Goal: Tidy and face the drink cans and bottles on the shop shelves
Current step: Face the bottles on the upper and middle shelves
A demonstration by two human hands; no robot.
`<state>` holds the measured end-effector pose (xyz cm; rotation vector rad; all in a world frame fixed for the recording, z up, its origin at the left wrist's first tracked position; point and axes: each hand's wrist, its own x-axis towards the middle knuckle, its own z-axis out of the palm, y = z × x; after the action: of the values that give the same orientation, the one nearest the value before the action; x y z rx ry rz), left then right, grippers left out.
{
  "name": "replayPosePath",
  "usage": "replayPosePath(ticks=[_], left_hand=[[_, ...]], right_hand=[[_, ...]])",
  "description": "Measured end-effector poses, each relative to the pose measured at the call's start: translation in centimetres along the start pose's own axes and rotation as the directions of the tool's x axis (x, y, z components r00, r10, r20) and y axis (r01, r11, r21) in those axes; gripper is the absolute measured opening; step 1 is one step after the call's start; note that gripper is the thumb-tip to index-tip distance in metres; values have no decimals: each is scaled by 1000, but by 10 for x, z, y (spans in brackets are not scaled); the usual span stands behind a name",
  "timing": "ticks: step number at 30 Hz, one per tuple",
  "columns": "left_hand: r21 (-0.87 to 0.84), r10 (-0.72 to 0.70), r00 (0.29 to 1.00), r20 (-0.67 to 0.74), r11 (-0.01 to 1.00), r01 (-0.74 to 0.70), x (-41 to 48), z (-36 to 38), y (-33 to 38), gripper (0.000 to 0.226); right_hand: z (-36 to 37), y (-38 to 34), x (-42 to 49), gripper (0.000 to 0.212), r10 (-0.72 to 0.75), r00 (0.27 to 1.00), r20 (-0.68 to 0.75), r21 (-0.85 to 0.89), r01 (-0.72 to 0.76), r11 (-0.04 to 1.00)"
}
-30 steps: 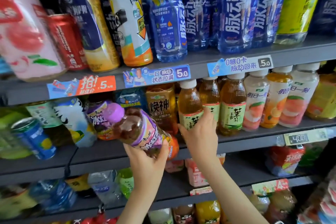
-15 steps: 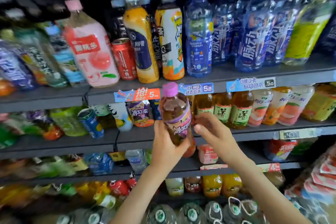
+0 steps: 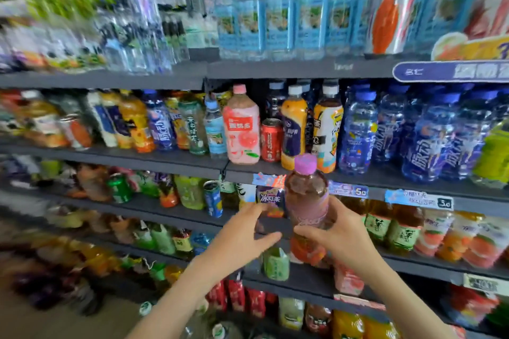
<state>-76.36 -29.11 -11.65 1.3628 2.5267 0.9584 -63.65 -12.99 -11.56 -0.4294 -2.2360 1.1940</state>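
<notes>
A tea bottle with a purple cap [image 3: 306, 195] stands upright in front of the middle shelf edge [image 3: 275, 226]. My right hand [image 3: 340, 241] grips it round its lower half, thumb up its right side. My left hand [image 3: 242, 238] is just left of the bottle, fingers spread and holding nothing. Behind the bottle a row of amber tea bottles with green labels [image 3: 378, 226] and peach drinks [image 3: 479, 245] stands on that shelf. The view is blurred by motion.
The shelf above holds a pink peach bottle [image 3: 242, 125], a red can [image 3: 271, 140], orange juice bottles [image 3: 293, 129] and blue sports drinks [image 3: 421, 132]. A blue can [image 3: 213, 198] and a green can [image 3: 119, 187] sit left. Lower shelves hold more bottles.
The purple-capped bottle has gone from tilted in my left hand to upright in my right hand. My left hand has let go. The view has pulled back and swung up.
</notes>
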Motion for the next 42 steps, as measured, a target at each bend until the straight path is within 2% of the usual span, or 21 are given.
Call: replayPosePath(ticks=[7,13,25,29,35,42], left_hand=[[9,-158,964,-215,986,164,-42,-78,-70,35],[28,-262,907,-329,958,287,-87,-156,-154,40],[138,-233,877,-420,939,315,-148,-358,-347,34],[147,-199,873,-446,945,291,-146,-400,-401,35],[112,-226,854,-468,944,311,-135,-438,-496,36],[165,-196,841,-505,934,317,-110,-519,-618,36]], right_hand=[[86,-45,32,48,-38,994,105,109,26,994],[201,-102,57,45,-80,974,213,171,44,984],[463,-251,119,43,-138,959,248,279,66,958],[527,-283,141,41,-145,957,252,296,66,953],[626,-311,190,43,-192,946,261,301,109,947],[761,-345,257,45,-230,940,253,368,127,921]])
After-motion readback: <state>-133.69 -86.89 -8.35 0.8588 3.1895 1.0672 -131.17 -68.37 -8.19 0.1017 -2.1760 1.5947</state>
